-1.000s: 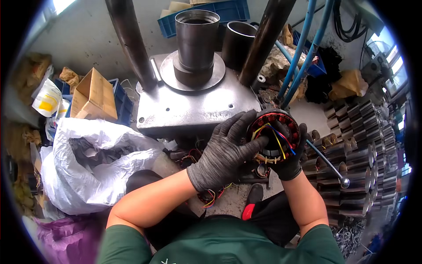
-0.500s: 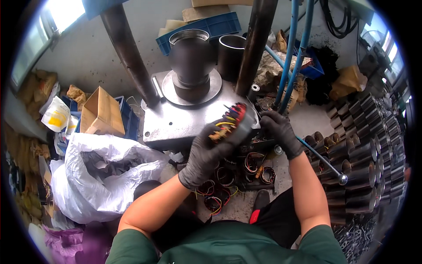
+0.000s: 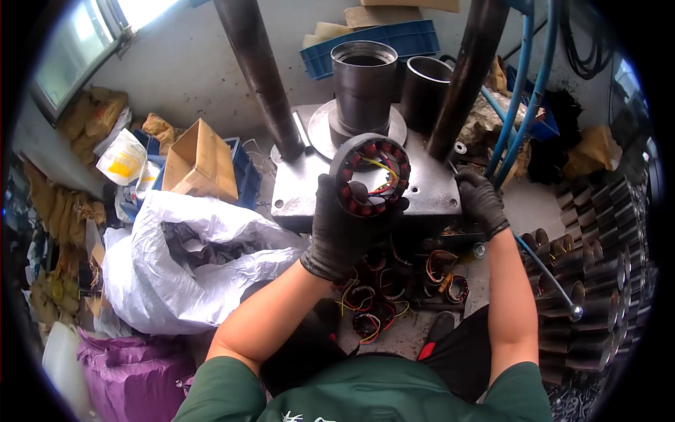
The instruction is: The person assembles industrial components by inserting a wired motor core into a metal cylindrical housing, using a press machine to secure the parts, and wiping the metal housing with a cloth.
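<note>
Clasping the wire-wound ring [image 3: 348, 158], the left hand [image 3: 337, 232] is holding it in front of the metal cylinder [image 3: 364, 91]; the right hand [image 3: 482, 202] is hanging curled, right of that cylinder, gripping what I cannot tell; a white sack [image 3: 158, 281] is lying to the cylinder's near left.

The coil-wound ring [image 3: 344, 158] partly hides the round plate [image 3: 320, 133]; the top edge crops both dark posts [image 3: 260, 77].

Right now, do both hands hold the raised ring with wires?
No: the left hand alone holds the ring; the right hand is apart.
</note>
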Demonstrator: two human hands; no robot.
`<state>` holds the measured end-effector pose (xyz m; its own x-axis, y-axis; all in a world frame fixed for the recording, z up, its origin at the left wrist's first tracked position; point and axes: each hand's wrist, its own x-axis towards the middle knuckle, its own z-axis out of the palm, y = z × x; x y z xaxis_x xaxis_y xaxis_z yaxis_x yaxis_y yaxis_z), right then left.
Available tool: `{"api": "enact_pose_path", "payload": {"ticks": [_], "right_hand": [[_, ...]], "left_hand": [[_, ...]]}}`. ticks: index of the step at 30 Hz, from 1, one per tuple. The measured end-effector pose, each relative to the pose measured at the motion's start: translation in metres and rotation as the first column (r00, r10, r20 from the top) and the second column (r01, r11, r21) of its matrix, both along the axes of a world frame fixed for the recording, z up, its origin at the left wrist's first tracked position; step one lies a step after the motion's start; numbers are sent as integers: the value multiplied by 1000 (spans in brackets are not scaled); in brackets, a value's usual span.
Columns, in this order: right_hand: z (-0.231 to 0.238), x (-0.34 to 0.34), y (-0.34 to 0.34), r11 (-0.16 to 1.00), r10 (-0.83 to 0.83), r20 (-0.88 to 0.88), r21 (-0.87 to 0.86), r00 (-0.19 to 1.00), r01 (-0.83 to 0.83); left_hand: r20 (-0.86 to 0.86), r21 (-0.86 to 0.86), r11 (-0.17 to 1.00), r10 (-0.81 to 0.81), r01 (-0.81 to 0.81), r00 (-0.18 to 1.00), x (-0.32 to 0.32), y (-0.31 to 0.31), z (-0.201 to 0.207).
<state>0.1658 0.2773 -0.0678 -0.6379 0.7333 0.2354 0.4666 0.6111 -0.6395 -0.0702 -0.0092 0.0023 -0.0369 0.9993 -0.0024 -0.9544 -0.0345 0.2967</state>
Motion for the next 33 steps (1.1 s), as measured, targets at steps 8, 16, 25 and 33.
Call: {"api": "enact_pose_path", "payload": {"ticks": [8, 16, 25, 33], "right_hand": [[104, -2, -125, 783, -88, -677, -500, 731, -369], [126, 23, -159, 948, 69, -772, -146, 631, -282], [135, 25, -203, 903, 266, -699, -60, 664, -425], [131, 17, -200, 941, 323, -495, 72, 807, -332]], "left_hand": [[30, 0, 998, 62, -62, 998, -17, 1, 6], [15, -80, 992, 96, -95, 995, 5, 7, 15], [57, -30, 999, -16, 18, 998, 16, 12, 4], [399, 160, 977, -198, 144, 895, 19, 13, -2]]}}
